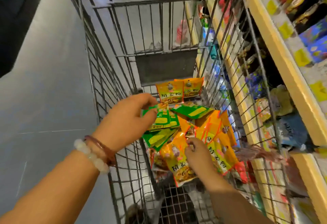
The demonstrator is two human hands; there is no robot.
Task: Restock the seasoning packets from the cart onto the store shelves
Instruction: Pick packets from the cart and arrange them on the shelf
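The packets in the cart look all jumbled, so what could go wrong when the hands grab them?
The left hand pinches a fanned bunch of green packets; one might slip back into the cart. Orange packets lie mixed among the green, so the right hand, whose fingers touch an orange one, may gather a mixed bunch that reaches the wrong spot on the shelves.

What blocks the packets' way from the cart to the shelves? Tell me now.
The cart's right wire wall stands between the orange packets and the shelves, so they must be lifted over it. Both hands are already on packets.
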